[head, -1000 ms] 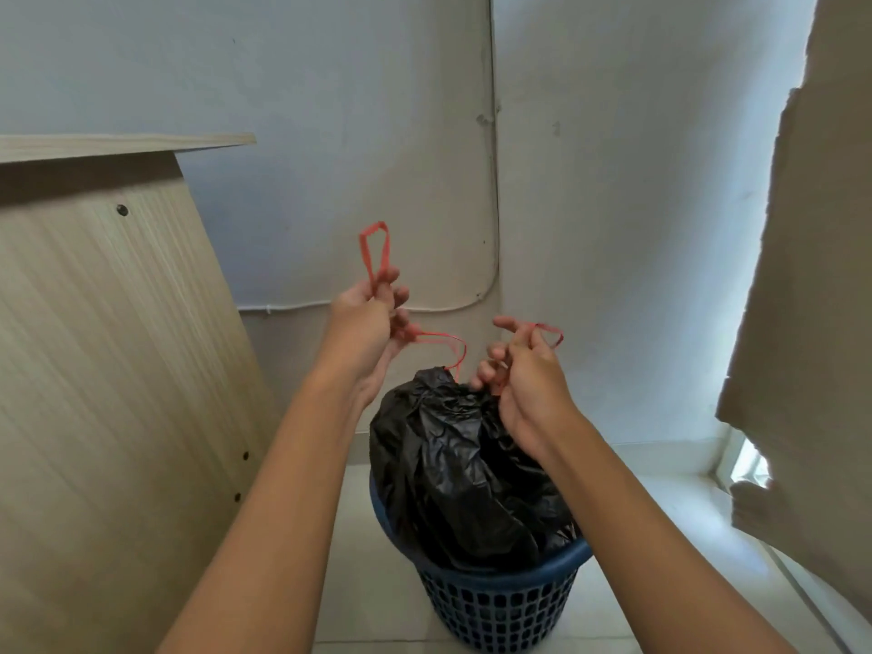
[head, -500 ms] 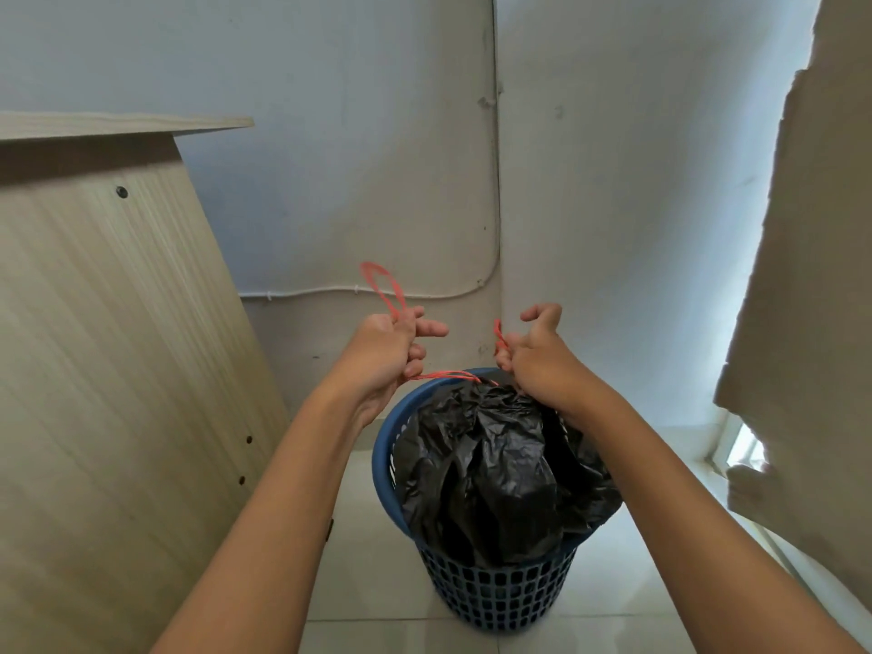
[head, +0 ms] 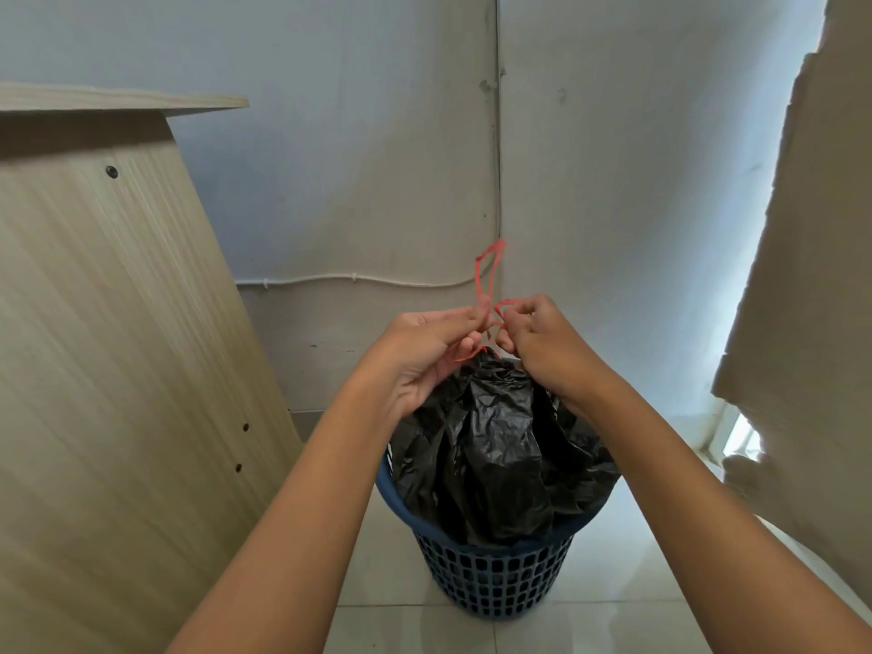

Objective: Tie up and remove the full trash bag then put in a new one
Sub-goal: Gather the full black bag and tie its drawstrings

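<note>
A pale wall corner point(head: 498, 181) is rising behind a blue basket point(head: 490, 578) standing on floor tiles, a wooden cabinet point(head: 118, 346) to its left. In the basket, the black trash bag point(head: 490, 455) is sitting gathered. Just above it, the left hand point(head: 420, 361) and right hand point(head: 552, 346) are both pinching the red drawstring point(head: 486, 280), apparently tying the knot. Next, pulling it tight looks needed before lifting.

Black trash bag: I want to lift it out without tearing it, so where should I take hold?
Grip the black trash bag at its gathered neck, just under the red drawstring, coming from above. The plastic bunches there above the blue basket, and both hands already pinch the string.
</note>
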`<state>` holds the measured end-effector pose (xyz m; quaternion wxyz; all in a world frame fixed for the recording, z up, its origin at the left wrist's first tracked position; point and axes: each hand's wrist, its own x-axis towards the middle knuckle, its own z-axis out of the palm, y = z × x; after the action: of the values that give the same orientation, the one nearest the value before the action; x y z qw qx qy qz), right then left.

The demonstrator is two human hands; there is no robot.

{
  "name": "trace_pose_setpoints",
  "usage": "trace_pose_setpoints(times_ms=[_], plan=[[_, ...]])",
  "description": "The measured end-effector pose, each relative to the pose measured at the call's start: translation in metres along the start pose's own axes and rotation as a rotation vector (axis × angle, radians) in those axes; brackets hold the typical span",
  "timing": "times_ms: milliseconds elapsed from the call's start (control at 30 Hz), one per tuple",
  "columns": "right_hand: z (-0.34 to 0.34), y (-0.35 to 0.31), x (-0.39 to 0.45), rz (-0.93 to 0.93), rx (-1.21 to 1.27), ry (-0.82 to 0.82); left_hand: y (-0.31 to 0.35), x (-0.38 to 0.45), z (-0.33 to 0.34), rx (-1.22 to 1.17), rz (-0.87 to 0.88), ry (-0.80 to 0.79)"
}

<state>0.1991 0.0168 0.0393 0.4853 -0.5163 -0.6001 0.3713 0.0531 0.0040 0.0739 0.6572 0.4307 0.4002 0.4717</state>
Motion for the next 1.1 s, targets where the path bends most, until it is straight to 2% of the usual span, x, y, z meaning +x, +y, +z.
trace_pose_setpoints(times_ms=[167,433,533,667,767,833,900,1000,1067,1100], plan=[[0.003,-0.003,-0.001,0.017,0.004,0.032,-0.002,0.003,0.002,-0.012,-0.038,-0.014],[0.011,0.004,0.003,0.2,0.505,0.128,-0.014,0.01,-0.002,0.051,0.079,0.126],[0.012,0.008,0.003,0.244,0.639,0.195,-0.018,0.012,-0.003,0.003,0.078,0.177],[0.016,0.013,0.003,0.361,0.716,0.214,-0.021,0.015,-0.006,-0.084,0.006,0.166],[0.017,0.016,0.008,0.42,0.751,0.3,-0.022,0.019,-0.01,-0.203,-0.037,0.21],[0.016,0.019,0.009,0.431,0.709,0.363,-0.023,0.02,-0.011,-0.322,-0.054,0.242],[0.015,0.022,0.008,0.344,0.537,0.386,-0.024,0.022,-0.011,-0.425,-0.026,0.279],[0.011,0.02,0.004,-0.002,-0.049,0.387,-0.023,0.021,-0.012,-0.413,0.069,0.267],[0.007,0.011,0.001,-0.244,-0.304,0.382,-0.021,0.015,-0.014,-0.275,0.1,0.153],[0.004,0.008,0.002,-0.305,-0.368,0.382,-0.02,0.011,-0.014,-0.198,0.093,0.076]])
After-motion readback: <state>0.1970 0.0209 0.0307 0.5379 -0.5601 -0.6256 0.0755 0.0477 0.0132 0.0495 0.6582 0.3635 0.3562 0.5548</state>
